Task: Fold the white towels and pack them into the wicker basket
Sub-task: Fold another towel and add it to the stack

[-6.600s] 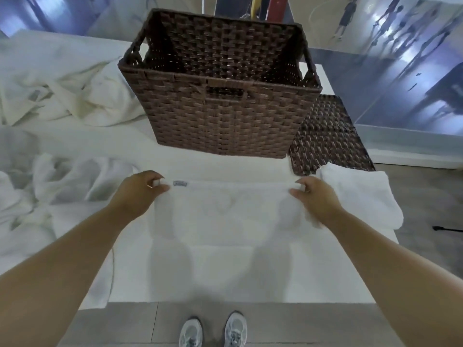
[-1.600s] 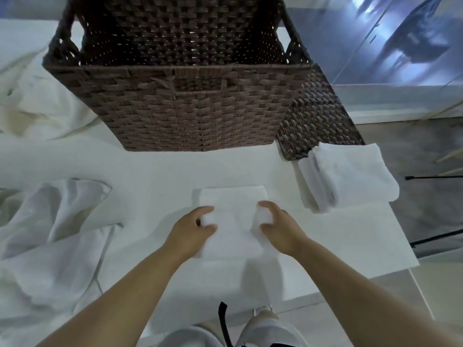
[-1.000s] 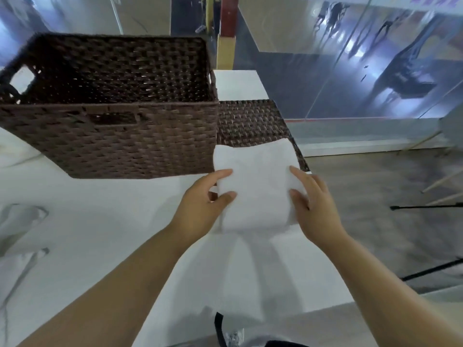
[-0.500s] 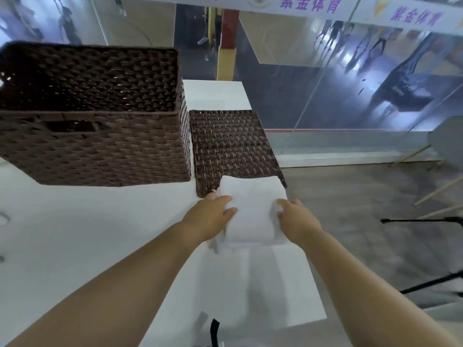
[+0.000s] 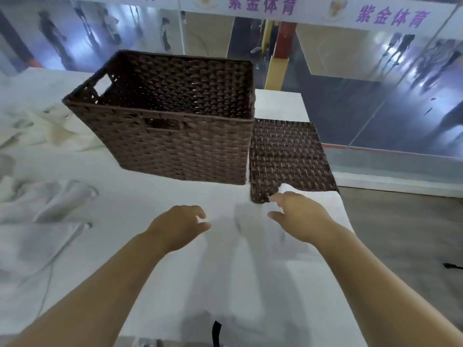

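Judging by the layout, one towel is folded and parked, and the step in hand is reaching for the next. The left hand [image 5: 179, 225] and right hand [image 5: 299, 216] hover over the white surface [image 5: 175, 196] at frame centre, fingers loosely apart and holding nothing. The folded white towel [image 5: 323, 201] lies at centre right, its far edge overlapping the flat brown woven lid [image 5: 288, 156], its outline blurred. The crumpled white towels [image 5: 42, 209] wait at the left edge; the next move calls for pulling one flat. The tall dark brown wicker basket [image 5: 175, 136] stands at upper centre, apparently empty.
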### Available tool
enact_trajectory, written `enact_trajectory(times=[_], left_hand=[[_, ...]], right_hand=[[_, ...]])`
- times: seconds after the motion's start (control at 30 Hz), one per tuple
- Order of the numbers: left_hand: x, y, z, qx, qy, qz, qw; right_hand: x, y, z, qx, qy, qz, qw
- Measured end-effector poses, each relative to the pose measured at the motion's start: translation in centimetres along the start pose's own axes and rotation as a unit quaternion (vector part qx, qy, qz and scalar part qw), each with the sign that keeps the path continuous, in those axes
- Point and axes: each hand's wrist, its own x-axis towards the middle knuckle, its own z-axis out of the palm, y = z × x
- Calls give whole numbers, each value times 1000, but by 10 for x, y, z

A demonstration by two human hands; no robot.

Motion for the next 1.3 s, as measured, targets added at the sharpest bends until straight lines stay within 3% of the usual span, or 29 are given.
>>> enact_trajectory(times=[0.2, 0.37, 0.5, 0.63, 0.73, 0.83, 0.97, 1.13, 1.3], left_hand=[[-49, -124, 4, -136, 49, -114, 983], [-87, -225, -10, -156, 67, -170, 971], [-106, -293, -33, -176, 130, -183, 959], [-118, -354, -50, -81, 246, -166, 951], [-128, -392, -56, 31, 271, -169, 947], [-131, -412, -62, 69, 209, -191, 957], [-125, -431, -52, 2, -12, -196, 981], [-110, -413, -51, 25, -44, -153, 987], [-85, -380, -54, -8, -45, -73, 996]], right_hand=[[33, -104, 44, -3, -83, -79, 993], [52, -202, 84, -7, -156, -103, 982], [66, -284, 112, -28, -181, -139, 973], [77, -363, 140, -38, -163, -199, 966], [81, -412, 157, -21, -137, -265, 954], [88, -445, 173, -49, -165, -311, 935], [98, -450, 194, -126, -225, -286, 923], [106, -419, 190, -114, -215, -213, 946], [103, -357, 167, -86, -192, -78, 975]])
